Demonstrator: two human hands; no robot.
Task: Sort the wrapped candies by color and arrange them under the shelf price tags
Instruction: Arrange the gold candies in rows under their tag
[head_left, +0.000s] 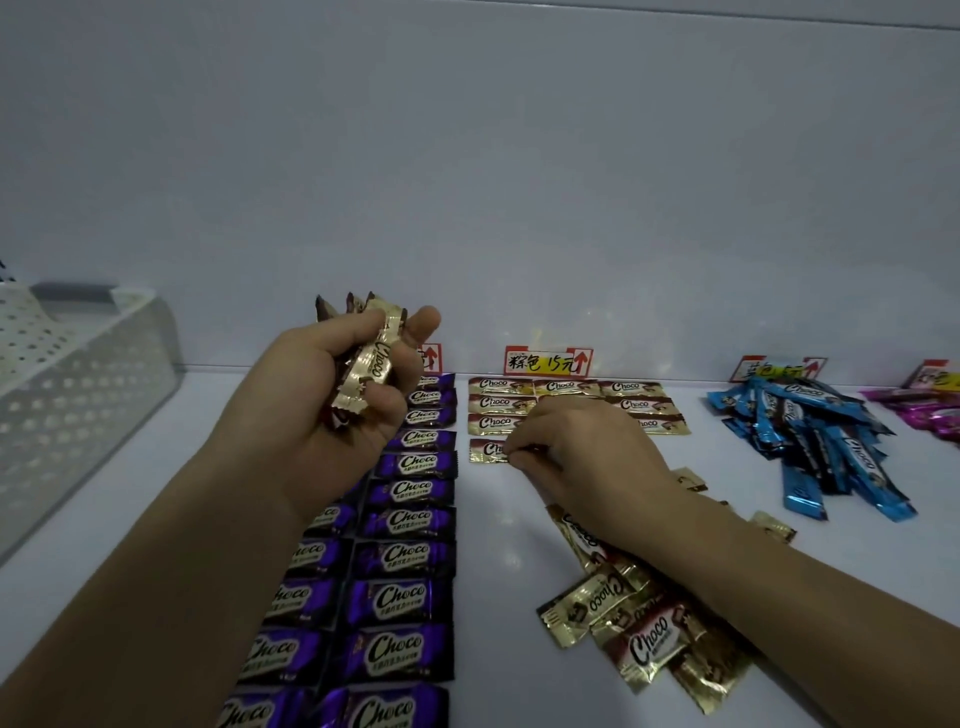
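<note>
My left hand (347, 391) is raised above the shelf and grips a bunch of gold candies (368, 371). My right hand (582, 454) is low on the shelf, its fingertips pinching a gold candy (485, 450) at the front of the gold rows (566, 402) under the middle price tag (548, 361). Purple candies (408, 525) lie in two neat columns at the left. A loose pile of gold candies (639, 623) sits under my right forearm. Blue candies (821, 441) are heaped at the right, pink ones (924, 410) at the far right.
A white perforated basket (67, 395) stands at the left against the wall. More price tags are stuck to the back wall: one behind my left hand (430, 357), one above the blue heap (779, 368), one above the pink candies (935, 376).
</note>
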